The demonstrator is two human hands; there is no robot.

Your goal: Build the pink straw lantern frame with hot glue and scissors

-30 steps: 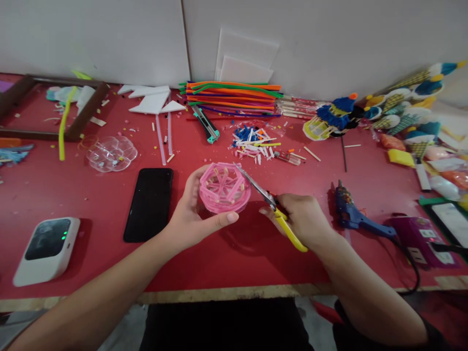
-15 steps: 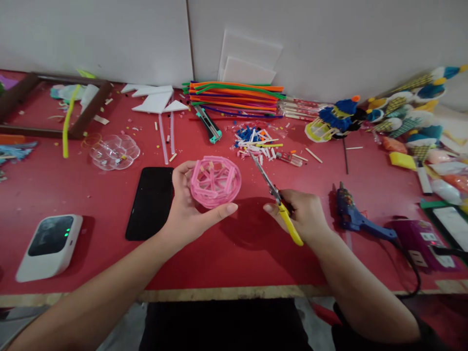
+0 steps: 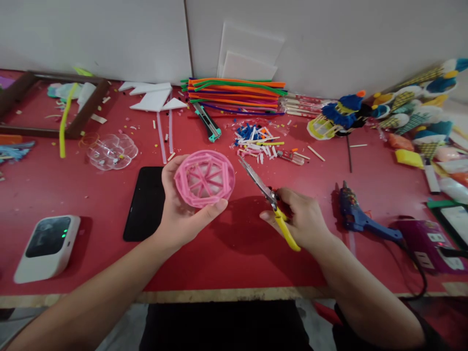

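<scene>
A round pink openwork piece, with strips crossing like wheel spokes, is held up by my left hand. My thumb presses its lower rim and the fingers go behind it, partly hidden. My right hand grips a pair of scissors with yellow handles, the blades pointing up and left, short of the pink piece. A black phone lies partly behind my left wrist. Beyond the scissor tips is a pile of cut white, blue and pink bits.
Pipe cleaners lie along the wall, with a utility knife in front. A blue glue gun rests at the right with its cord. At the left are a white device, a clear plastic tray and a brown frame.
The pink piece has tilted so its spoked face turns more toward me, and it has shifted slightly left with my left hand. The scissors have moved a little left.
</scene>
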